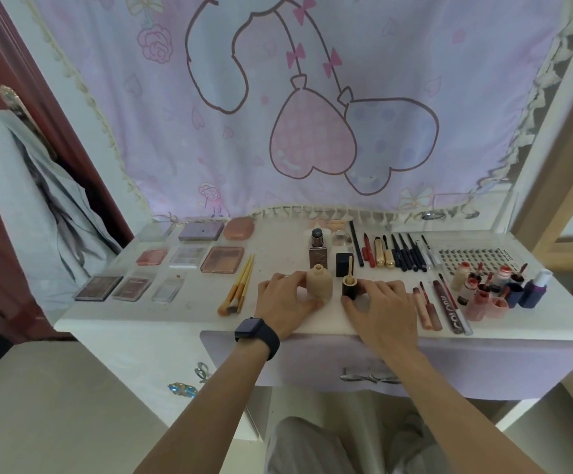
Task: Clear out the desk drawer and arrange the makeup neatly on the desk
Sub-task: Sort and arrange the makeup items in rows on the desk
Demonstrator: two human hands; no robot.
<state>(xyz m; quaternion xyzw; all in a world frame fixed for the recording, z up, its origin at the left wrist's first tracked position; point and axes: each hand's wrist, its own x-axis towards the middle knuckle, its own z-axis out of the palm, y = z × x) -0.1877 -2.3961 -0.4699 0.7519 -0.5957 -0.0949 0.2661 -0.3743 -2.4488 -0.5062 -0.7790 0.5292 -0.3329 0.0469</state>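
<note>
My left hand [283,302] grips an uncapped beige foundation bottle [319,284] standing upright near the front of the white desk [141,323]. Just right of it, my right hand [382,311] holds the bottle's black cap [350,288] upside down on the desk, its beige applicator pointing up. Behind them stand a brown square bottle [318,251] and a black cube-shaped jar [343,264]. The lilac drawer front [483,367] below the desk edge looks closed.
Several palettes [223,258] lie in rows on the left, with makeup brushes [238,290] beside them. Pencils and liners [397,254] line the back right, a lash tray [471,260] beyond. Lip glosses [427,307] and small bottles [493,289] crowd the right.
</note>
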